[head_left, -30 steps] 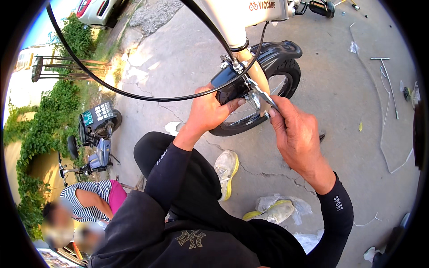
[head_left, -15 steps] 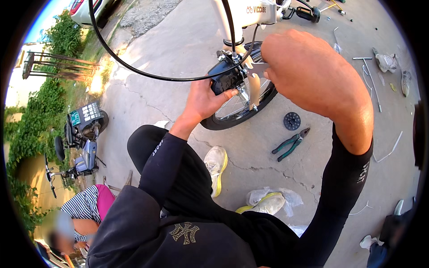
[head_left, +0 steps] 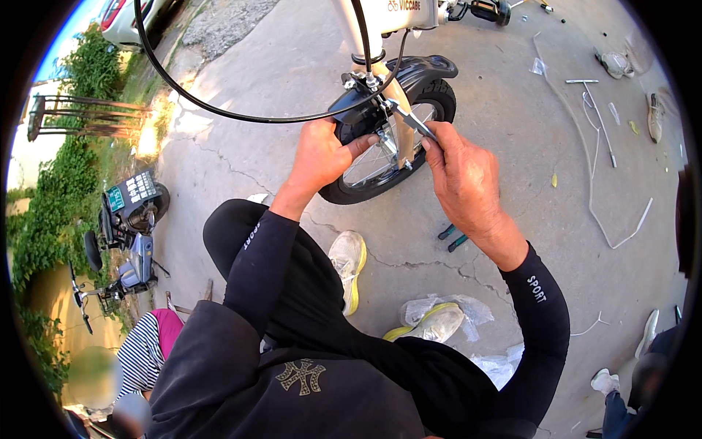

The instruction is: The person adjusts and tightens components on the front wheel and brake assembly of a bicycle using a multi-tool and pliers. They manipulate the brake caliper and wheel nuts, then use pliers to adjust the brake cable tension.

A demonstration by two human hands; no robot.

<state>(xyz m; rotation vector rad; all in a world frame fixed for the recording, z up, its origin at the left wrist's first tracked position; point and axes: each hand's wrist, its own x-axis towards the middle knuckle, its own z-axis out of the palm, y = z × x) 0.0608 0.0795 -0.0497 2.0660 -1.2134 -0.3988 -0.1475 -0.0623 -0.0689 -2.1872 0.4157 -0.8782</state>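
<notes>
At the front wheel (head_left: pixel 372 168) of a white bicycle (head_left: pixel 422 17), 2 bare hands meet beside the pale fork (head_left: pixel 405 143). The right hand (head_left: pixel 466 183) has its grip clasped on a flat, silvery tool (head_left: pixel 416 122), probably a spanner, whose far end reaches the metal fittings (head_left: pixel 387 108). The left hand (head_left: pixel 319 159) sets its thumb near them; its fingers pass behind the black fender (head_left: pixel 437 66), so what that grip holds cannot be told. The wheel already sits in the fork with the fender above; the fittings, judged by the tool at them, remain unfinished. Note the dark rubber tyre (head_left: pixel 351 195), thin spokes, glossy curved fender and looping black cable (head_left: pixel 219 110). Green-handled pliers (head_left: pixel 458 243) lie on cracked concrete (head_left: pixel 395 238), partly hidden.
</notes>
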